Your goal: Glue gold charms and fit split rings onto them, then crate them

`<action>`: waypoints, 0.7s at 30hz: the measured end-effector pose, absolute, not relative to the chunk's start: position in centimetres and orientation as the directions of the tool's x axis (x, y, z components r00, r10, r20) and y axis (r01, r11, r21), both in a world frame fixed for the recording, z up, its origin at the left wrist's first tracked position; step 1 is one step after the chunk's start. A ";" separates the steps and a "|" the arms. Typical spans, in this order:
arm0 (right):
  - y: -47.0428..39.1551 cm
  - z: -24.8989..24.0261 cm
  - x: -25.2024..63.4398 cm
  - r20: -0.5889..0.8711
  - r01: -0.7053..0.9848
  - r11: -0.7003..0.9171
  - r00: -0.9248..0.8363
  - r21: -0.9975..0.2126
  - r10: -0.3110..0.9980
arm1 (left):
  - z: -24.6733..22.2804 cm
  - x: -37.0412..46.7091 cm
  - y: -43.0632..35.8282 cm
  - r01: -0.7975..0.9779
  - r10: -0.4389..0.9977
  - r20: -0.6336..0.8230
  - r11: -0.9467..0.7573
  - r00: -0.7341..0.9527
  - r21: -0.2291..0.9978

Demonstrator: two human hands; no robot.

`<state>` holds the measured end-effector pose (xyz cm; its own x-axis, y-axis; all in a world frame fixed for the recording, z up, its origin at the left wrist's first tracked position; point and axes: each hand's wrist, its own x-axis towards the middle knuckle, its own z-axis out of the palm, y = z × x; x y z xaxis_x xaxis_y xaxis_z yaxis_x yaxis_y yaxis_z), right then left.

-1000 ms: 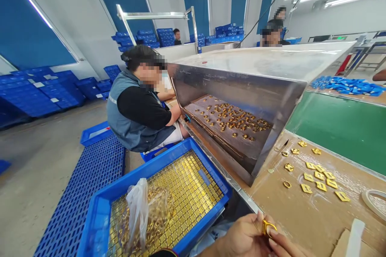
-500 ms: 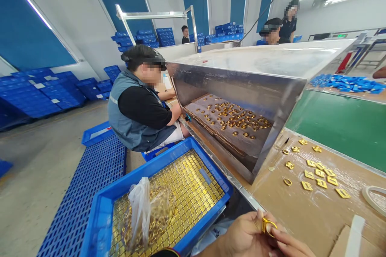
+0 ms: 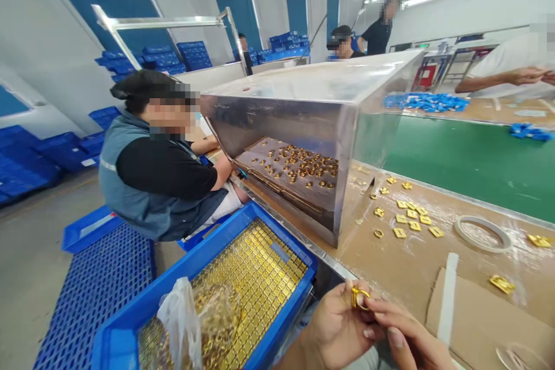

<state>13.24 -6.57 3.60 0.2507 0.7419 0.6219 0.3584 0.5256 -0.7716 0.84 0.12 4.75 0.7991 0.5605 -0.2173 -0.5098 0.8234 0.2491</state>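
A gold ring-shaped piece [image 3: 359, 299] is pinched between the fingers of my left hand [image 3: 336, 324], low in the view. The fingertips of my right hand [image 3: 403, 329] touch the same piece from the right, so both hands are closed on it. On the brown work surface [image 3: 364, 254] beyond them lie several gold pieces [image 3: 414, 225], some square and some round. To the left, a blue tray [image 3: 117, 324] holds rows of gold pieces [image 3: 260, 272] and a clear plastic bag [image 3: 180, 315] of gold parts.
An open metal box [image 3: 277, 110] with many small gold rings stands ahead. A person [image 3: 160, 173] sits at its left. Tape [image 3: 483, 234] and cardboard [image 3: 498, 318] lie at right. Another person's hands [image 3: 526, 75] show far right, beyond a green surface [image 3: 455, 162].
The view has turned right, so the box and tray appear farther left, and the tape and a person at far right show more. Both hands still hold the gold piece.
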 end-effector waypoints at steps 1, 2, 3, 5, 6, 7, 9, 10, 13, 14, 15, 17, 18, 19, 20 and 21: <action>-6.7 4.0 12.8 0.611 0.359 0.509 0.284 -0.782 0.739 | 5.1 0.7 0.1 -0.502 0.553 -0.222 0.828 0.803 0.249; -6.8 4.4 12.4 0.603 0.358 0.497 0.311 -0.790 0.735 | 5.4 0.6 0.0 -0.497 0.551 -0.226 0.829 0.803 0.256; -6.9 4.7 12.0 0.599 0.358 0.490 0.335 -0.795 0.727 | 5.7 0.6 0.0 -0.492 0.550 -0.227 0.829 0.804 0.266; -7.0 5.4 11.7 0.576 0.336 0.475 0.350 -0.813 0.738 | 6.2 0.5 0.0 -0.483 0.549 -0.233 0.827 0.802 0.287; -7.0 5.6 11.7 0.562 0.323 0.467 0.359 -0.824 0.745 | 6.4 0.6 0.1 -0.479 0.548 -0.242 0.828 0.800 0.291; -7.0 5.7 11.7 0.549 0.305 0.460 0.369 -0.834 0.750 | 6.6 0.7 0.1 -0.475 0.545 -0.253 0.831 0.799 0.291; -7.1 5.7 11.8 0.526 0.273 0.451 0.400 -0.850 0.750 | 6.8 1.0 0.2 -0.469 0.540 -0.271 0.836 0.797 0.285; -7.1 5.6 11.9 0.518 0.259 0.449 0.415 -0.855 0.748 | 6.8 1.2 0.2 -0.469 0.538 -0.275 0.838 0.797 0.280; -7.3 5.4 12.1 0.512 0.250 0.447 0.440 -0.859 0.738 | 7.1 1.9 0.2 -0.476 0.543 -0.273 0.835 0.794 0.277; -7.3 5.3 12.1 0.520 0.263 0.448 0.445 -0.854 0.729 | 7.3 2.1 0.2 -0.476 0.545 -0.270 0.833 0.794 0.282; -7.4 5.3 12.2 0.530 0.281 0.449 0.449 -0.848 0.720 | 7.4 2.3 0.2 -0.472 0.544 -0.267 0.832 0.795 0.290; -7.5 5.4 12.2 0.557 0.328 0.451 0.453 -0.830 0.696 | 7.8 2.7 0.3 -0.457 0.537 -0.266 0.834 0.800 0.309; -7.5 5.4 12.2 0.571 0.351 0.452 0.452 -0.820 0.686 | 7.9 2.8 0.3 -0.450 0.534 -0.268 0.835 0.802 0.317; -7.5 5.5 12.2 0.581 0.369 0.451 0.451 -0.813 0.677 | 8.0 2.9 0.3 -0.444 0.531 -0.271 0.836 0.803 0.324; -7.6 5.5 12.2 0.588 0.382 0.449 0.451 -0.807 0.672 | 8.1 3.0 0.3 -0.439 0.530 -0.277 0.836 0.802 0.329; -7.6 5.6 12.2 0.590 0.391 0.446 0.451 -0.805 0.670 | 8.1 3.1 0.3 -0.437 0.530 -0.282 0.836 0.800 0.332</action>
<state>12.19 -7.58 5.58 0.4513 0.6696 0.5899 0.3911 0.4458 -0.8052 3.09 0.33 8.10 0.7996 0.5304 -0.2815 -0.4374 0.8357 0.3321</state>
